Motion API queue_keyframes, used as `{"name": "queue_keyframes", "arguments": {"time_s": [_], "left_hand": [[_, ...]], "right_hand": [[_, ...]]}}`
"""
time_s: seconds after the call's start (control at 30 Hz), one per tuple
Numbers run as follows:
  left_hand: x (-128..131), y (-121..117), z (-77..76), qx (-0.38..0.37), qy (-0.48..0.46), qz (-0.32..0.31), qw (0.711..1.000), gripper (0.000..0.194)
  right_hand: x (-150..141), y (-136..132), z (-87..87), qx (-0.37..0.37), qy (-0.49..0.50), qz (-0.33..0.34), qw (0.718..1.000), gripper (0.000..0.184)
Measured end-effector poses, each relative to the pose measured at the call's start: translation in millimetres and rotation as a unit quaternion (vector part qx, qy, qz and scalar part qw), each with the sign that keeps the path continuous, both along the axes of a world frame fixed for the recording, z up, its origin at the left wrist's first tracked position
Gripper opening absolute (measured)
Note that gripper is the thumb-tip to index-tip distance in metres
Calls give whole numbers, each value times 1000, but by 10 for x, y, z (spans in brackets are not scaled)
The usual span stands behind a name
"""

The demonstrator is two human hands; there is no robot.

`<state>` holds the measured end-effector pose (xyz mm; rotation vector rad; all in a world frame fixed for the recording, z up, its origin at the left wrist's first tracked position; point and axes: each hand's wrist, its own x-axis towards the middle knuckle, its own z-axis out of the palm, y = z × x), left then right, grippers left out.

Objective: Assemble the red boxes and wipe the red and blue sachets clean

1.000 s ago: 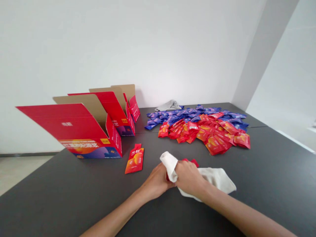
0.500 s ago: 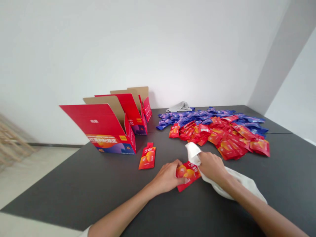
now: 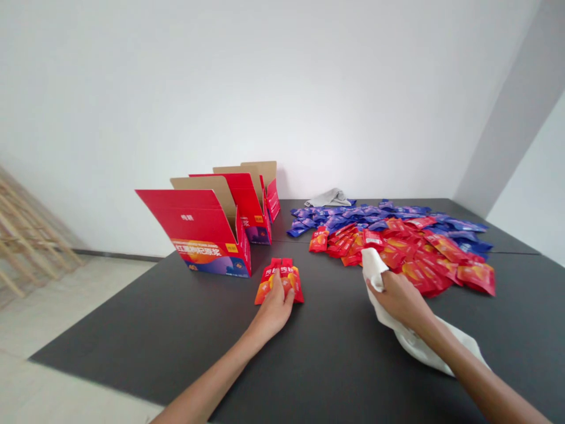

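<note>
Two red pouches with orange fruit pictures lie side by side on the dark table, left of centre. My left hand [image 3: 274, 307] has its fingers over the right-hand pouch [image 3: 294, 280], with the thumb at its lower part. Its fingers partly cover the print and reach the edge of the left-hand pouch [image 3: 264, 284]. Over on the right, my right hand [image 3: 402, 299] is closed around a white cloth [image 3: 374, 263]. One end of the cloth sticks up above the fist; the rest trails under the forearm onto the table.
Open red cartons [image 3: 212, 254] stand in a row at the left, flaps raised. A heap of red pouches [image 3: 424, 253] lies at the right, with blue-purple pouches [image 3: 353, 217] behind it. A grey cloth [image 3: 329, 198] rests near the wall. Wooden slats [image 3: 30, 235] lean at far left.
My left hand has carried the red pouch leftward and laid it beside the other one. My right hand, still gripping the white cloth, has moved away to the right.
</note>
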<state>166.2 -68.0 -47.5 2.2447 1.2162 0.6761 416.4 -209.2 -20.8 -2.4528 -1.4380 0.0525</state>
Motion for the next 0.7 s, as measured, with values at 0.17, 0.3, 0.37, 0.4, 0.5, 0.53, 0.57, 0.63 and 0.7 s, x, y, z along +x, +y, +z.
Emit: {"name": "queue_keyframes", "arguments": {"time_s": [0.17, 0.3, 0.37, 0.4, 0.5, 0.53, 0.57, 0.63, 0.7], "left_hand": [[-42, 32, 75, 50, 147, -15, 988, 60], [-116, 45, 153, 84, 239, 6, 967, 56], [-105, 75, 238, 97, 240, 10, 966, 53], [-69, 104, 302, 102, 222, 4, 970, 50], [172, 237, 555, 70, 97, -55, 991, 43], [281, 285, 641, 40, 45, -83, 995, 40], [391, 329, 717, 4, -4, -105, 994, 37], [577, 389, 821, -26, -54, -128, 990, 34], [689, 409, 856, -35, -83, -136, 987, 33]], "right_hand": [[-6, -6, 16, 1, 4, -5, 1000, 29], [-2, -8, 21, -4, 3, -7, 1000, 29], [6, -9, 15, -8, 5, -3, 1000, 28], [11, -8, 12, -10, 7, -2, 1000, 27], [14, -1, 7, -16, 11, -7, 1000, 27], [8, 3, 7, -19, 12, -8, 1000, 27], [-1, 7, 5, -20, 12, -7, 1000, 28], [-26, 17, -3, -20, 9, 3, 1000, 28], [-46, 24, -16, -19, 6, 15, 1000, 28]]}}
